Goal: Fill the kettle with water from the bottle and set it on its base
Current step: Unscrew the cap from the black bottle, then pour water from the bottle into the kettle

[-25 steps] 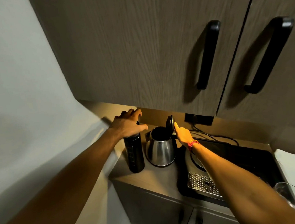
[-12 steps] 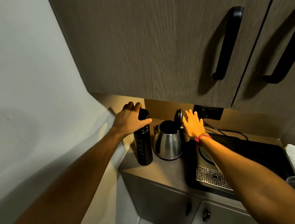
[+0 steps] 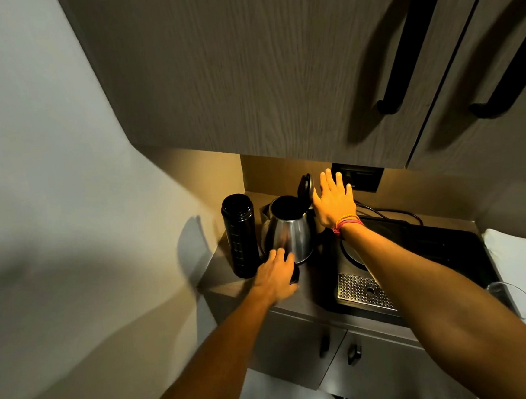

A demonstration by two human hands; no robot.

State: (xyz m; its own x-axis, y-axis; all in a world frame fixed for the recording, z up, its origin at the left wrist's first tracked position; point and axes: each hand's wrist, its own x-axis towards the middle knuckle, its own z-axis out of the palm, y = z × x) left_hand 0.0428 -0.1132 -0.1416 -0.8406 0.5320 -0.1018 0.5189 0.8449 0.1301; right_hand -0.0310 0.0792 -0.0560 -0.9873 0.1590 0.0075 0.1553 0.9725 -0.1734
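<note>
A tall black bottle (image 3: 240,239) stands on the counter at the left, its top open with no cap on it. Right beside it sits the steel kettle (image 3: 290,236), with its black lid (image 3: 305,186) hinged upright. My left hand (image 3: 275,277) is low on the counter in front of the kettle, blurred, fingers closed over a small dark cap (image 3: 294,277). Just right of the lid, my right hand (image 3: 334,203) is held flat with its fingers spread and nothing in it. The round kettle base (image 3: 352,255) lies on the black tray, partly under my right forearm.
The black tray (image 3: 448,247) holds a metal drip grate (image 3: 361,289). A clear glass (image 3: 510,301) stands at the right edge. A wall socket (image 3: 360,177) and its cable are behind the kettle. Overhead cabinets with black handles (image 3: 406,43) hang low above the counter.
My left hand left the bottle's top and came down in front of the kettle with the cap; the bottle now stands open. My right hand let go of the lid and spread open.
</note>
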